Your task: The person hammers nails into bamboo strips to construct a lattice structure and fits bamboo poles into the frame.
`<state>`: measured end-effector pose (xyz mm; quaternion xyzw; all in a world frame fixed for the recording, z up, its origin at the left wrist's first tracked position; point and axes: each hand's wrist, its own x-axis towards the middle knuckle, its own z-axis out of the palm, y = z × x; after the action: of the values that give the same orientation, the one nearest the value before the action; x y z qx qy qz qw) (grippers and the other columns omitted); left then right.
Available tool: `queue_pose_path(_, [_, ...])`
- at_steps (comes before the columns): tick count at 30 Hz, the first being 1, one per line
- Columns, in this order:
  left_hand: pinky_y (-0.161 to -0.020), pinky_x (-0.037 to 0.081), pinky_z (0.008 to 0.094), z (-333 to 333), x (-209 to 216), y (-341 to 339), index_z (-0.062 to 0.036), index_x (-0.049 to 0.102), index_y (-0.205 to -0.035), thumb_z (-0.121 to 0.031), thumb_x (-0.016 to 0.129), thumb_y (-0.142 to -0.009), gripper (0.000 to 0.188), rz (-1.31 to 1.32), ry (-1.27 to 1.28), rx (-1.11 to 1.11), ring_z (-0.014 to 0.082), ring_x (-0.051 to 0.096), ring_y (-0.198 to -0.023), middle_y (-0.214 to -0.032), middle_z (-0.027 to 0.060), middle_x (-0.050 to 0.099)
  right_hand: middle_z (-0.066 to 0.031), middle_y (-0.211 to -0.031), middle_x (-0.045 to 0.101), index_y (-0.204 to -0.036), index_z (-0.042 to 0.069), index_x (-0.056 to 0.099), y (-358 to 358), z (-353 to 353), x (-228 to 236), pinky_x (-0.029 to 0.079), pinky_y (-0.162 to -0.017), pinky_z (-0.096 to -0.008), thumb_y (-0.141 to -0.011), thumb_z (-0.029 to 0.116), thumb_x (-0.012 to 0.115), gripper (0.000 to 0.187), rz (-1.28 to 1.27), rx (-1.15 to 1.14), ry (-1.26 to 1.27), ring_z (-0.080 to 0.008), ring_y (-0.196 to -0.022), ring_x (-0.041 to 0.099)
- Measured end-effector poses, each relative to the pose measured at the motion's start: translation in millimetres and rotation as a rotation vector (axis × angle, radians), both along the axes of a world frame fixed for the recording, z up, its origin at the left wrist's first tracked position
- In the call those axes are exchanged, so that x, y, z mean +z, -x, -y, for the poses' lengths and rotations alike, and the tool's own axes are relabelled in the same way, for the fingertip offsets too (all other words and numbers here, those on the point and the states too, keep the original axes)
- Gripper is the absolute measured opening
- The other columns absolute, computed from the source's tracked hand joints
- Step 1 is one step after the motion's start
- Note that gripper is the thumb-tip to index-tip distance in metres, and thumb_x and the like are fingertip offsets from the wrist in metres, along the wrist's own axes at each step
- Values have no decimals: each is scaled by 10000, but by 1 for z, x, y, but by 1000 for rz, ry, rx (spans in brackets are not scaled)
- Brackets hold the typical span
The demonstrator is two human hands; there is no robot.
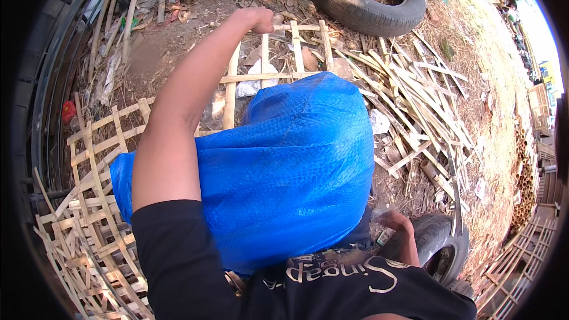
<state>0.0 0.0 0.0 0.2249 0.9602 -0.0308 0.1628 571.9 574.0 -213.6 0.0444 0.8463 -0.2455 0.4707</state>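
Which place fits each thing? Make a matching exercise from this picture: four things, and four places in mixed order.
Things:
1 large tyre
2 blue tarp
3 left hand
4 right hand

Places:
A on the bamboo lattice, far end
B top of the picture, on the dirt
C low right, beside a smaller tyre
D centre, over the person's lap

Pairs: 1-B, 2-D, 3-A, 4-C

My left hand (pixel 259 19) grips a woven bamboo lattice (pixel 278 71) at twelve o'clock; a crinkled blue tarp (pixel 284 172) drapes over its near part.
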Motion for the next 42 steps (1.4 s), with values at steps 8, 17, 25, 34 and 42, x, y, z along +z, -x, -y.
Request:
queue_pose_path(8, [-869, 528, 400, 12, -33, -46, -72, 715, -1071, -243, 606, -783, 353, 165, 220, 171, 271, 677, -1027, -1121, 127, 702, -128, -958, 709, -1115, 111, 709, -7, 25, 31, 521, -762, -374, -927, 292, 563, 299, 62, 128, 3, -241, -824, 659])
queue_pose_path(17, [-703, 564, 390, 82, -44, -50, 12, 700, -1049, -351, 669, -864, 409, 259, 126, 389, 215, 698, -765, -1014, 128, 719, -143, -988, 675, -1142, 119, 678, -35, -39, -31, 508, -802, -405, -912, 170, 491, 301, -190, 767, 212, -279, -869, 636])
queue_pose_path(25, [-727, 569, 375, 84, -59, -59, 8, 700, -1045, -315, 629, -876, 372, 278, 168, 337, 223, 709, -804, -1028, 116, 724, -74, -828, 679, -1117, 98, 708, 9, 49, 80, 500, -714, -344, -898, 160, 516, 298, 253, -11, -46, -167, -716, 597])
queue_pose_path(34, [-814, 546, 370, 78, -43, -79, -73, 741, -986, -299, 646, -794, 311, 250, 201, 397, 240, 707, -894, -1010, 87, 733, -76, -883, 730, -997, 84, 754, 23, 72, 86, 523, -705, -322, -841, 174, 565, 261, 301, 146, -230, -145, -777, 656])
queue_pose_path(42, [-766, 553, 364, 107, -60, -72, -53, 735, -966, -290, 656, -801, 300, 247, 204, 402, 222, 708, -825, -940, 96, 737, -75, -877, 733, -1027, 64, 744, 9, 55, 89, 515, -640, -327, -884, 120, 505, 284, 263, -132, 82, -149, -708, 644])
